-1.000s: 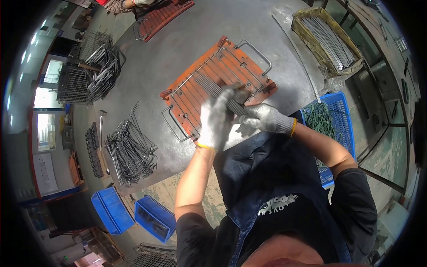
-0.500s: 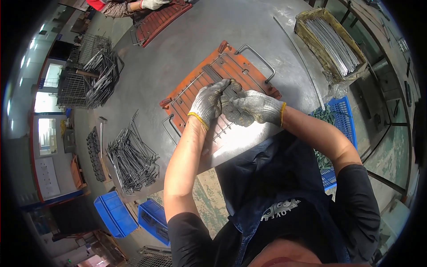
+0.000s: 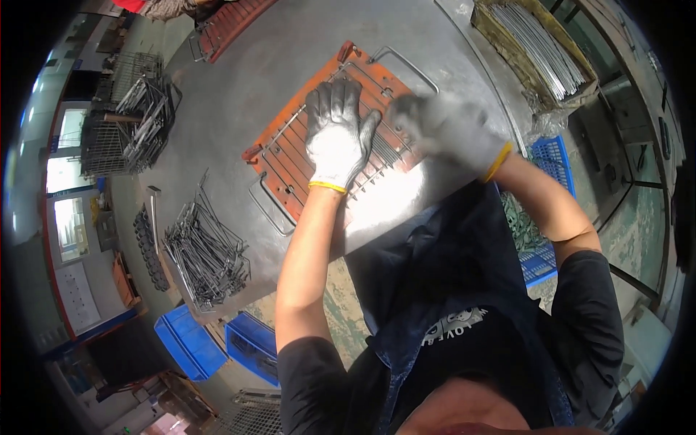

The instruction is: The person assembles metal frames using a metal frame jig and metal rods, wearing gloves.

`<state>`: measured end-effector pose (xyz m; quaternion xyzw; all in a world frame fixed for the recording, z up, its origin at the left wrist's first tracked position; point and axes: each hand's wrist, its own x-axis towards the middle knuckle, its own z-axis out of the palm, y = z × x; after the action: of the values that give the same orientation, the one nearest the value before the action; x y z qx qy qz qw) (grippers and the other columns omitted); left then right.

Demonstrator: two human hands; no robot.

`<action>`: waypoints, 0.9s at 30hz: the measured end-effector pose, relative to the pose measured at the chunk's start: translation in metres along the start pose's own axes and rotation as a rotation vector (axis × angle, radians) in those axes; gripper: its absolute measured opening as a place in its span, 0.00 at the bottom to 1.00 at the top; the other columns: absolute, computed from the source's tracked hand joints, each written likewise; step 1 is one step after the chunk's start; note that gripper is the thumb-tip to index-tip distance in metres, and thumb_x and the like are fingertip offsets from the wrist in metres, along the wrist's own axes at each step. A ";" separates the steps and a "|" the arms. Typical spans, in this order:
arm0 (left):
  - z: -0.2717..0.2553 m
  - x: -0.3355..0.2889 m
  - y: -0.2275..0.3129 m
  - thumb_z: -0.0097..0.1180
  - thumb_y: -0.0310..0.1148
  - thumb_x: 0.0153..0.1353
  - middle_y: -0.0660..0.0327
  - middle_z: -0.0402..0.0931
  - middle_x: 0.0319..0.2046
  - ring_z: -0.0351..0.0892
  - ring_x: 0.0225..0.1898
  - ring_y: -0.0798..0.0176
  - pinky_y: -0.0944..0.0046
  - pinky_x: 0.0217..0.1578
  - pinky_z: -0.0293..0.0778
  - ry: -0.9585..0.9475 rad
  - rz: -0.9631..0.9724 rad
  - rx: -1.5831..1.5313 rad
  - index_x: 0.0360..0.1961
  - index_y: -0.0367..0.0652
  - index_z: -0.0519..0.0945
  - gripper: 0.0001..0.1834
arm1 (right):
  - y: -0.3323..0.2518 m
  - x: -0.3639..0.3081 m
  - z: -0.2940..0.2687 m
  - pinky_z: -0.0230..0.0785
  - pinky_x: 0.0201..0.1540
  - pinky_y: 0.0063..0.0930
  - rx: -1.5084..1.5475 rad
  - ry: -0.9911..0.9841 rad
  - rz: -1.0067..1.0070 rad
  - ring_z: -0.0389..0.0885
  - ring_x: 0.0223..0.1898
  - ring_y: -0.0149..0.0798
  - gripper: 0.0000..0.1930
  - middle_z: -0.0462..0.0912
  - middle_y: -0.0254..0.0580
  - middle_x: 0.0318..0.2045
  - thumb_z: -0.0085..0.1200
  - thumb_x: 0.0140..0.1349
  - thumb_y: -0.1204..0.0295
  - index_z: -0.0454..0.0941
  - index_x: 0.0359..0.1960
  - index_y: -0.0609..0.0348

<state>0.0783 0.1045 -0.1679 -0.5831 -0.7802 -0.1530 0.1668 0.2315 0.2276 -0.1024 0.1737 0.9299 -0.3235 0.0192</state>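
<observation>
Left-hand fingers: extended, lying side by side, pointing away from the body, thumb angled out to the right; nothing clasped. Left hand (image 3: 336,138), in a grey-white glove with a yellow cuff, lies palm-down over the slatted orange board (image 3: 278,161) and hides part of its middle. Right-hand fingers: smeared by blur; cannot tell whether curled or straight, nor whether anything is held. Right hand (image 3: 453,130), gloved alike, is at the board's right side; contact with it cannot be determined. Thin grey rods (image 3: 386,150) lie close together on the board, just right of the left thumb, slanting toward the near edge. Board sits tilted in plan on the grey metal table (image 3: 206,119), in front of the person, with a bent wire handle (image 3: 407,61) at its upper right and a second loop (image 3: 268,206) at its lower left. Table, left: tangled heap of bent wire pieces (image 3: 206,254). Far edge: another orange board (image 3: 230,29), partly cut off. Upper right: yellowish box (image 3: 499,52) filled with straight rods (image 3: 542,52). Right, beside the table: blue basket (image 3: 539,271) with green pieces (image 3: 520,223). Lower left, below table level: two blue bins (image 3: 190,344).
</observation>
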 end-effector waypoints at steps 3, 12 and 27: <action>-0.006 0.016 0.017 0.53 0.45 0.58 0.53 0.69 0.49 0.63 0.54 0.47 0.49 0.58 0.58 -0.026 -0.034 0.079 0.54 0.41 0.71 0.26 | 0.080 0.021 -0.014 0.75 0.37 0.34 -0.688 0.778 -0.552 0.82 0.37 0.42 0.18 0.81 0.54 0.36 0.42 0.67 0.59 0.74 0.48 0.59; -0.031 -0.012 -0.004 0.47 0.42 0.61 0.47 0.63 0.59 0.56 0.64 0.42 0.46 0.67 0.49 -0.292 0.178 -0.081 0.59 0.41 0.68 0.27 | 0.105 0.025 0.057 0.74 0.44 0.39 -0.183 0.626 -0.170 0.79 0.43 0.48 0.17 0.72 0.47 0.55 0.39 0.67 0.65 0.70 0.52 0.59; -0.054 -0.057 -0.026 0.48 0.49 0.61 0.55 0.65 0.60 0.59 0.64 0.50 0.47 0.68 0.48 -0.323 0.199 0.053 0.61 0.47 0.67 0.30 | 0.075 0.021 0.061 0.74 0.32 0.31 0.416 0.590 0.091 0.84 0.27 0.38 0.18 0.82 0.44 0.39 0.42 0.68 0.59 0.72 0.52 0.53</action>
<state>0.0726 0.0245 -0.1457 -0.6697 -0.7392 -0.0197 0.0689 0.2327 0.2518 -0.1989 0.3009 0.8011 -0.4404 -0.2715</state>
